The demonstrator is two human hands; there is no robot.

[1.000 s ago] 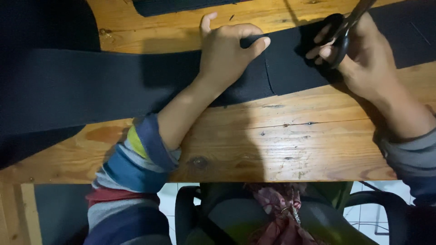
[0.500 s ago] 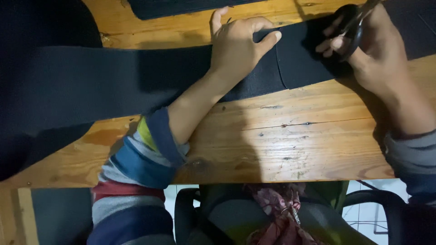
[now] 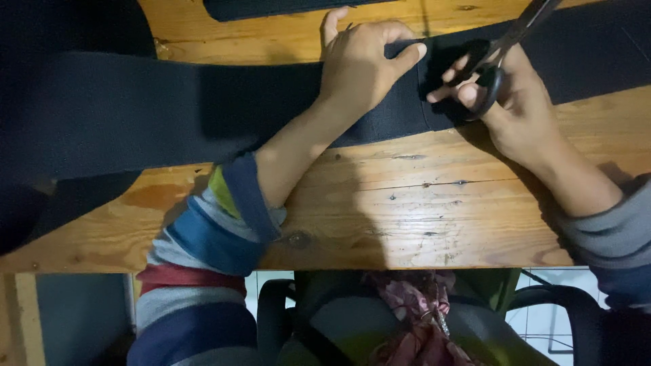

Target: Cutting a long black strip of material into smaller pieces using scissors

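My left hand (image 3: 363, 64) lies flat, unclenched, pressing a black fabric strip (image 3: 169, 112) whose long axis runs left to right across the wooden surface (image 3: 420, 210). Just right of it, my right hand (image 3: 515, 105) grips black-handled scissors (image 3: 498, 61), blades pointing far and right; the strip lies directly beneath both.
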